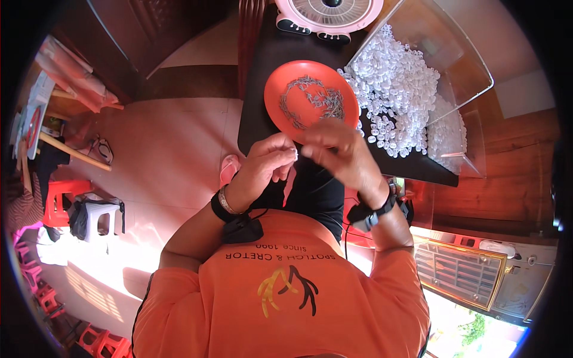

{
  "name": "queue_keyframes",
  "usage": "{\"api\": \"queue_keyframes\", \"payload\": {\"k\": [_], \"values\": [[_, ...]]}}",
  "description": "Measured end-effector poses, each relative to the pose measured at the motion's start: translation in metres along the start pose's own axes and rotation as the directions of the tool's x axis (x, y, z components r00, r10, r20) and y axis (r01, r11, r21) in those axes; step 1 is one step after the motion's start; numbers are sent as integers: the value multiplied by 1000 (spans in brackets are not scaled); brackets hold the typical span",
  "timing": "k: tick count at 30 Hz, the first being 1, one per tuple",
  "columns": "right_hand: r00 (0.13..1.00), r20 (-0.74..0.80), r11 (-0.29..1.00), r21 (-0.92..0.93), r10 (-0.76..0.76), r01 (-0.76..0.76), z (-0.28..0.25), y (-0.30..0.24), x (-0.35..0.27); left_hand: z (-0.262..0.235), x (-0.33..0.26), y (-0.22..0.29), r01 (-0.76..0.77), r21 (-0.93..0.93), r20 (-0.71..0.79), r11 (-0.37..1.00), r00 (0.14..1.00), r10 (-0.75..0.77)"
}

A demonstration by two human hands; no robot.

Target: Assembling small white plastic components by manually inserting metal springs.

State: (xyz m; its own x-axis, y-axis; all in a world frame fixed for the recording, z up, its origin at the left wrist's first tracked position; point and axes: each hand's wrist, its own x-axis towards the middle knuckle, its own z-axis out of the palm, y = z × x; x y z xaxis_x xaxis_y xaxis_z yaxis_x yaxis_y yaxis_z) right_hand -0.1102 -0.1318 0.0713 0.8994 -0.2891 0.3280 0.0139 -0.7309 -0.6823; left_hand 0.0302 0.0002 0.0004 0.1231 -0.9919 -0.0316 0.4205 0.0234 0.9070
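Observation:
My left hand point(270, 160) is closed in a pinch, with a small whitish clear plastic piece point(295, 154) at its fingertips. A strip of pink material point(289, 186) hangs just below those fingers. Close by on the right, my right hand point(345, 156) hovers over the near edge of an orange plate point(273, 98). Its fingers are blurred by motion, so whether they hold anything cannot be made out. Small grey metal pins or screws point(333, 104) lie in a loose ring and a heap on the plate.
A dark table point(253, 113) carries the plate. On it to the right, a heap of clear plastic pieces point(397, 89) spills from a transparent bin point(477, 65). A pink fan point(332, 15) stands at the back. Red stools point(62, 200) stand on the floor at left.

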Motion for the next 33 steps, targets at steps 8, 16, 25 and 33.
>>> {"api": "queue_keyframes", "payload": {"k": [8,16,25,33], "values": [[943,88,858,-450,320,-249,-1,39,49,-4,-6,2,-62,-20,-272,998,961,54],[951,118,656,-747,286,-105,13,42,61,-5,-7,4,-63,-100,-324,993,945,27],[960,179,718,-695,215,-31,13,53,61,-2,-9,5,-79,-112,-335,991,941,38],[912,333,651,-752,239,103,10,38,76,4,-6,6,-59,-47,-315,997,948,41]]}}
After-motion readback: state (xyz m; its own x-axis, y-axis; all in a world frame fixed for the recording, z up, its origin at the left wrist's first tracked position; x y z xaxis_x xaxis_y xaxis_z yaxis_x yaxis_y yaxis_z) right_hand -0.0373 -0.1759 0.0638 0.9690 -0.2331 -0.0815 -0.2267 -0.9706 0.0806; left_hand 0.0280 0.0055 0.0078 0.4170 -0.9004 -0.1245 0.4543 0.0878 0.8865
